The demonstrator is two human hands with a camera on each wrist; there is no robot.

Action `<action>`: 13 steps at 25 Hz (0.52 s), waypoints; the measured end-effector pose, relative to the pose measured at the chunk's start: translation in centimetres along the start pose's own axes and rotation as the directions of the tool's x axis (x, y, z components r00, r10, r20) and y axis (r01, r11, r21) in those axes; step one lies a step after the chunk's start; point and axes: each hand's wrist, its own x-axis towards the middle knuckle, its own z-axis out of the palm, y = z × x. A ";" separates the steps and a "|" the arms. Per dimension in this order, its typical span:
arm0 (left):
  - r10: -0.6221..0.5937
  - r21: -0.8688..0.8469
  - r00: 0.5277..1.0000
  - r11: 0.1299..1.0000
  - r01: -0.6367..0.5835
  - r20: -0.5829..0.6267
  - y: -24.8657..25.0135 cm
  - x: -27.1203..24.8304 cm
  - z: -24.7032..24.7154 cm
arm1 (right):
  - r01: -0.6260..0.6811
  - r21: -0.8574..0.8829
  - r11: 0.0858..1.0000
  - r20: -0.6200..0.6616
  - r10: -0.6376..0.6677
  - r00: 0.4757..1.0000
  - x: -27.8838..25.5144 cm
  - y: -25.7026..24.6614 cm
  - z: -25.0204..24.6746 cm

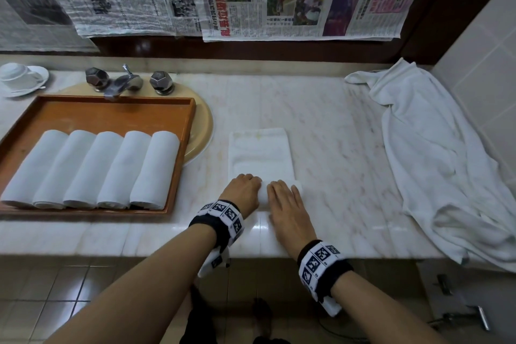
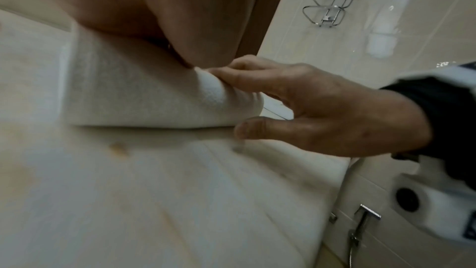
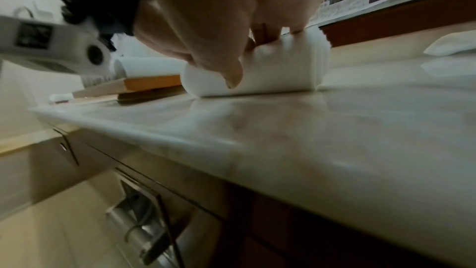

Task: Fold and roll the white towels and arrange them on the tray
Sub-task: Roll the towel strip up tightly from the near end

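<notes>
Rolling the sixth towel (image 1: 261,153) on the counter (image 1: 335,131) from the head view — left hand (image 1: 243,190) and right hand (image 1: 284,201) both curling over the near roll, five rolled towels (image 1: 92,167) already lining the tray (image 1: 117,112). Showing in the left-wrist view the right hand's fingers (image 2: 247,76) bent loosely over the roll's top (thumb just beside its end) — needing even forward pressure next, probably. Pressing down in the right-wrist view, fingertips (image 3: 233,76) half-curled on the roll.

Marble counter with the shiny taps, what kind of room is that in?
Probably a bathroom, maybe a hotel's. The pale marble counter has a metal faucet with two faceted knobs over a beige oval sink, beside tiled walls.
</notes>
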 end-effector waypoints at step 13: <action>0.098 0.100 0.907 0.993 -0.062 -0.409 0.8 -4.6 4.1 | 0.121 0.156 0.980 0.453 -0.180 0.873 4.8 2.7 -5.5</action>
